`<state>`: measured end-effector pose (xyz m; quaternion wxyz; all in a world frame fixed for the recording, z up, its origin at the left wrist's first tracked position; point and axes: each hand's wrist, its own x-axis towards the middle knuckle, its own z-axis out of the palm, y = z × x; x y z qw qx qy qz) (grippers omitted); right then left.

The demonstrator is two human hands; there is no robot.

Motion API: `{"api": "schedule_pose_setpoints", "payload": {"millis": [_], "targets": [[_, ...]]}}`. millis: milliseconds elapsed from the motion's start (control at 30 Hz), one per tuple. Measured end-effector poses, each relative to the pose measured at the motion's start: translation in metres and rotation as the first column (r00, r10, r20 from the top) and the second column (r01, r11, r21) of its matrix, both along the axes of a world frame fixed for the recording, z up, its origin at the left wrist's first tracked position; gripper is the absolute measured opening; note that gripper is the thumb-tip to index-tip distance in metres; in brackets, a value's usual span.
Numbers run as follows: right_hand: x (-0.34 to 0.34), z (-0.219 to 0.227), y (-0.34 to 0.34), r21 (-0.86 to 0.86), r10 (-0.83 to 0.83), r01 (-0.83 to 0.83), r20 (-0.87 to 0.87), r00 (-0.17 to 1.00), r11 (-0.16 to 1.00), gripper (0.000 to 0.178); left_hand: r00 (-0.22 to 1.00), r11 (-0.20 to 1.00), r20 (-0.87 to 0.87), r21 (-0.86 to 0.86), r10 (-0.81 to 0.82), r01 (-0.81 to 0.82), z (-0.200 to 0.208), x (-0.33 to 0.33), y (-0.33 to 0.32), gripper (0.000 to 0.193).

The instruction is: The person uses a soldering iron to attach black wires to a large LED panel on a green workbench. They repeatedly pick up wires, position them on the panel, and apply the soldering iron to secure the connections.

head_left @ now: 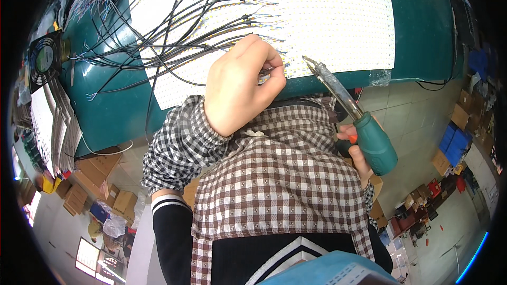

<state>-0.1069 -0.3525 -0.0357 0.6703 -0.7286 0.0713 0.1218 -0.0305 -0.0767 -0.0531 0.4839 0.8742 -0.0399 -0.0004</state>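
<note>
My left hand [240, 82] is closed in a pinch over the near edge of a white LED board [338, 21]. Between its fingertips is the end of a thin black cable [268, 69], with fine wire ends showing just beyond them. My right hand [361, 164] grips the green handle of a soldering iron [377, 145], partly hidden behind it. The iron slants up and left, its tip just right of the pinched wires; whether it touches the board I cannot tell. Several other black cables [185, 47] lie across the board's left half, their wire ends in a row near its middle.
The board lies on a green-topped table [422, 37]. At the left stand a small black fan [45, 59] and a stack of white sheets [50, 121]. More loose cables pile up at the far left. Cardboard boxes [124, 203] sit on the floor behind.
</note>
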Motion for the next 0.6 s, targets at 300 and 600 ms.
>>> {"api": "schedule_pose_setpoints", "payload": {"millis": [300, 600], "targets": [[0.006, -0.002, -0.005, -0.11, 0.152, -0.138, 0.134, 0.979, 0.984, 0.051, 0.998, 0.998, 0.051, 0.061, -0.026, 0.023, -0.002, 0.0, 0.0, 0.01], [-0.007, -0.01, -0.013, -0.136, 0.138, -0.125, 0.091, 0.986, 0.983, 0.079, 0.999, 0.998, 0.034, 0.066, -0.029, 0.026, -0.001, 0.0, 0.0, 0.01]]}}
